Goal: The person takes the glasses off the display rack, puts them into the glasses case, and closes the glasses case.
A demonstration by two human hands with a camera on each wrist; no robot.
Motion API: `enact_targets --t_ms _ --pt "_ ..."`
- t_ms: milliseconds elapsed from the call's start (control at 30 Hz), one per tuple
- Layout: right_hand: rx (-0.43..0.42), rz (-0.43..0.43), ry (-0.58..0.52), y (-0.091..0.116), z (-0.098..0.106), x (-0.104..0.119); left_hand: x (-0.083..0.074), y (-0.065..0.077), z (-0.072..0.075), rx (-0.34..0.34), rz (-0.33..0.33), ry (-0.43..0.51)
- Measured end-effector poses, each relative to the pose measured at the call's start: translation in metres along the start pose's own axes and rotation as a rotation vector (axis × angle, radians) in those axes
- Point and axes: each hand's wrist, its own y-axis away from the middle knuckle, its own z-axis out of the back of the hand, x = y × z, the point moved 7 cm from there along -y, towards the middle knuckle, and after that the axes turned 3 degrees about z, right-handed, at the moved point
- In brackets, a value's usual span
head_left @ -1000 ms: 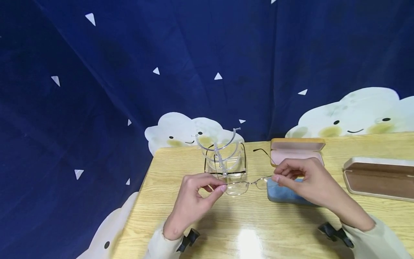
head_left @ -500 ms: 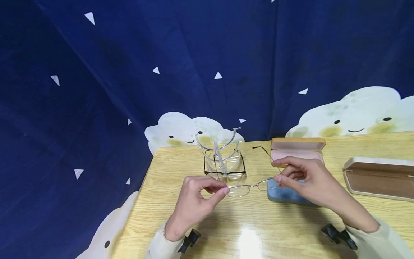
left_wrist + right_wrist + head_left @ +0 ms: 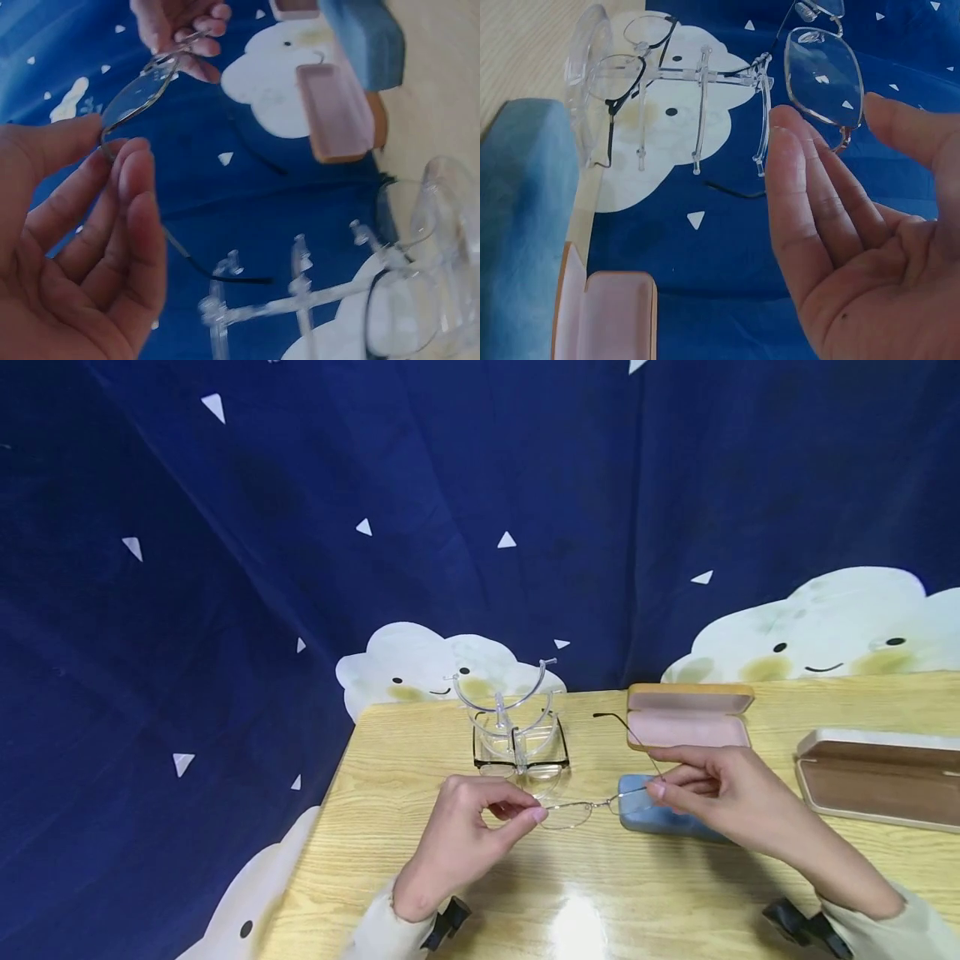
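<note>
A pair of thin metal-framed eyeglasses (image 3: pixel 567 815) is held between both hands above the table, temples unfolded and pointing away. My left hand (image 3: pixel 472 835) pinches the left end of the frame between thumb and fingers. At the other end, my right hand (image 3: pixel 731 793) pinches the frame near its hinge; the lens (image 3: pixel 825 75) shows close to that thumb in the right wrist view. Behind the left hand stands a clear plastic glasses stand (image 3: pixel 501 710), with black half-rimmed eyeglasses (image 3: pixel 546 765) on its lower part.
A closed blue glasses case (image 3: pixel 637 814) lies partly under the right hand. Behind it sits an open orange case (image 3: pixel 690 697) with pink lining. Farther right is an open white case (image 3: pixel 877 777) with brown lining. A blue cloth backdrop (image 3: pixel 570 485) hangs behind the table (image 3: pixel 405 735).
Both hands have moved slightly right and nearer the table's front, carrying the metal-framed eyeglasses away from the stand. The stand and the cases stay in place.
</note>
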Motion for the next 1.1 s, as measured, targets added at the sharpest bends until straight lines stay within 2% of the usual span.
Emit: enact_targets --t_ms 133,333,433,500,600,700,767,900,1100 --pt "-0.046 -0.032 0.038 0.01 0.009 -0.008 0.008 -0.005 -0.013 -0.005 -0.014 0.057" --pt "-0.108 -0.054 0.024 0.021 0.022 -0.022 0.018 -0.019 -0.031 -0.091 -0.056 0.189" --pt "-0.138 -0.057 0.012 0.023 0.027 -0.026 0.023 -0.026 -0.039 -0.138 0.014 0.282" --pt "-0.167 -0.06 0.008 0.024 0.03 -0.027 0.028 -0.031 -0.045 -0.158 0.102 0.355" --pt "-0.221 -0.06 0.008 0.027 0.037 -0.03 0.033 -0.041 -0.055 -0.156 0.231 0.472" --pt "-0.256 -0.054 0.028 0.026 0.043 -0.032 0.039 -0.05 -0.064 -0.147 0.307 0.55" --pt "-0.276 -0.057 0.058 0.027 0.047 -0.034 0.042 -0.056 -0.072 -0.138 0.335 0.577" --pt "-0.304 -0.084 0.134 0.026 0.057 -0.039 0.045 -0.07 -0.084 -0.132 0.349 0.592" --pt "-0.284 -0.17 0.111 0.025 0.069 -0.058 0.05 -0.09 -0.097 -0.119 0.34 0.602"
